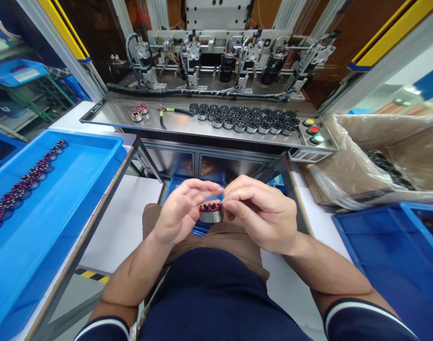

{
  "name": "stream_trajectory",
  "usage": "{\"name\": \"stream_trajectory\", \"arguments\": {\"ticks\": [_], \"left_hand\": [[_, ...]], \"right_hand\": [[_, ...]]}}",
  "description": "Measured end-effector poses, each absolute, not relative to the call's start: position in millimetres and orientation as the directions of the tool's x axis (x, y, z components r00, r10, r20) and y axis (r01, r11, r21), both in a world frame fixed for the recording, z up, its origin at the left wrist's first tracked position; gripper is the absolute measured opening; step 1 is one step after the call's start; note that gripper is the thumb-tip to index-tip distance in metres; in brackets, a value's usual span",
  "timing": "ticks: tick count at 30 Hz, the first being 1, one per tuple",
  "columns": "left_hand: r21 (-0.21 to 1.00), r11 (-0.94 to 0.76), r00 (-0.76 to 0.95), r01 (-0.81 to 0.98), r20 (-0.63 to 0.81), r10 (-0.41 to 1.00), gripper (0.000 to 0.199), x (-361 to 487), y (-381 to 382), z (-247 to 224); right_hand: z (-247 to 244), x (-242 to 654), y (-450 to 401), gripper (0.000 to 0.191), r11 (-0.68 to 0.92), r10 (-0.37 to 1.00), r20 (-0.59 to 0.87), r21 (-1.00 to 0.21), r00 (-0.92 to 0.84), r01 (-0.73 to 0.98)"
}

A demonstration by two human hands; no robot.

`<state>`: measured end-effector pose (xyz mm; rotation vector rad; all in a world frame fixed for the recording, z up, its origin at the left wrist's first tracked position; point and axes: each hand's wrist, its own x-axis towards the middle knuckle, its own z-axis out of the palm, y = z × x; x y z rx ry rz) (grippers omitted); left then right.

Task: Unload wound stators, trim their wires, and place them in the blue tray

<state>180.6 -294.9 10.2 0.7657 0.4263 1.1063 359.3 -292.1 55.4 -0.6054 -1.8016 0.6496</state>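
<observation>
A motor stator [211, 215] with a silver metal ring and red windings is held over my lap. My left hand [181, 208] is closed round its left side, the fingers reaching behind it. At the stator's right upper edge, my right hand [261, 210] is closed with thumb and forefinger pinched together. Whatever lies in that pinch is too small to make out. Two wound stators [136, 114] sit on the left part of the metal shelf in front. Farther right on that shelf stand rows of black-topped stator cores [239, 126].
A blue tray [77, 156] with a line of wound stators is at left. Behind the shelf stands a machine [193, 49]. Push buttons [313, 130] are at the shelf's right end, near a plastic-lined carton [358, 177]. A blue bin [376, 251] is at lower right.
</observation>
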Motion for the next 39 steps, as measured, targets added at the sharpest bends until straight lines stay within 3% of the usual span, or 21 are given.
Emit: {"name": "stream_trajectory", "arguments": {"ticks": [3, 5, 9, 12, 14, 15, 17, 19, 21, 23, 27, 32, 35, 39], "left_hand": [[0.723, 0.589, 0.805, -0.361, -0.077, 0.588, 0.068, 177, -287, 10], [0.725, 0.612, 0.839, -0.317, -0.086, 0.537, 0.064, 175, -288, 12], [0.819, 0.287, 0.522, -0.496, 0.018, 0.853, 0.031, 177, -299, 15], [0.826, 0.0, 0.252, -0.563, 0.172, 0.952, 0.035, 180, -304, 13], [0.811, -0.07, 0.16, -0.581, 0.199, 0.967, 0.038, 181, -302, 12], [0.816, -0.037, 0.179, -0.577, 0.17, 0.969, 0.039, 181, -299, 11], [0.844, 0.176, 0.386, -0.507, 0.04, 0.922, 0.049, 181, -293, 11], [0.832, 0.435, 0.675, -0.345, -0.101, 0.73, 0.065, 180, -288, 11], [0.806, 0.537, 0.801, -0.251, -0.138, 0.582, 0.068, 178, -288, 12], [0.82, 0.483, 0.752, -0.306, -0.103, 0.651, 0.057, 176, -291, 13], [0.902, 0.158, 0.425, -0.401, 0.031, 0.905, 0.033, 177, -300, 14], [0.882, -0.206, 0.124, -0.423, 0.281, 0.952, 0.041, 186, -301, 7], [0.902, -0.162, 0.169, -0.4, 0.246, 0.954, 0.041, 187, -299, 4], [0.918, -0.083, 0.249, -0.387, 0.19, 0.95, 0.026, 185, -300, 3]], "right_hand": [[57, 361, -290, 0.015, 0.739, 0.651, 0.687, -0.671, -0.322, 0.062], [58, 363, -290, 0.015, 0.741, 0.654, 0.685, -0.666, -0.321, 0.09], [58, 362, -290, 0.017, 0.713, 0.699, 0.669, -0.678, -0.253, 0.177], [56, 358, -290, 0.019, 0.693, 0.72, 0.665, -0.701, -0.199, 0.168], [54, 356, -288, 0.019, 0.711, 0.7, 0.683, -0.695, -0.207, 0.108], [53, 356, -287, 0.018, 0.726, 0.68, 0.699, -0.684, -0.222, 0.07], [51, 356, -285, 0.015, 0.757, 0.635, 0.73, -0.653, -0.253, 0.013], [50, 357, -283, 0.013, 0.779, 0.604, 0.751, -0.627, -0.266, -0.003], [49, 359, -282, 0.013, 0.789, 0.596, 0.758, -0.614, -0.263, 0.018], [49, 361, -282, 0.016, 0.784, 0.61, 0.752, -0.618, -0.25, 0.055], [49, 362, -284, 0.022, 0.728, 0.685, 0.705, -0.672, -0.184, 0.136], [46, 362, -283, 0.021, 0.718, 0.696, 0.703, -0.684, -0.143, 0.131], [44, 362, -280, 0.019, 0.748, 0.661, 0.729, -0.658, -0.178, 0.084], [44, 362, -278, 0.02, 0.756, 0.653, 0.738, -0.65, -0.169, 0.083]]}}
